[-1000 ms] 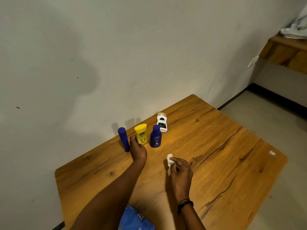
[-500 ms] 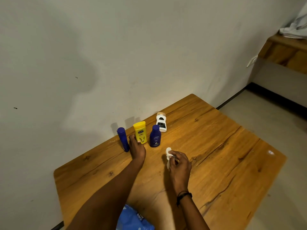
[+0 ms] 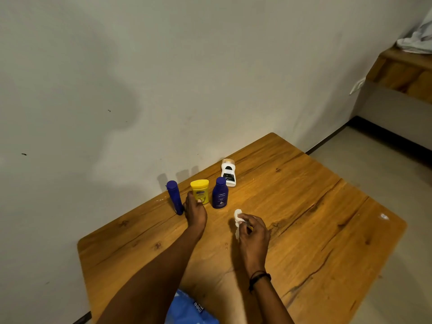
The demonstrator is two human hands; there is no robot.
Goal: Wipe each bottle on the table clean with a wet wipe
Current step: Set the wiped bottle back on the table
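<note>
Mid-frame, on wooden table (image 3: 304,218) against grey wall (image 3: 210,66): yellow bottle (image 3: 200,190) gripped by left hand (image 3: 195,212), wipe (image 3: 238,216) pinched by right hand (image 3: 253,235).

Room surroundings: wall, shelf, floor and a packet.
A pale grey plaster wall (image 3: 163,78) with a few dark specks fills 9 to 12 o'clock. At 2 o'clock a brown wooden shelf (image 3: 402,73) carries a crumpled white cloth (image 3: 418,40), and a white wall socket (image 3: 357,85) sits just beside its lower corner. A pale tiled floor (image 3: 374,164) and black skirting (image 3: 385,140) lie at 3 o'clock. A blue plastic packet (image 3: 187,309) with white lettering shows at 6 o'clock, cut off by the frame.
</note>
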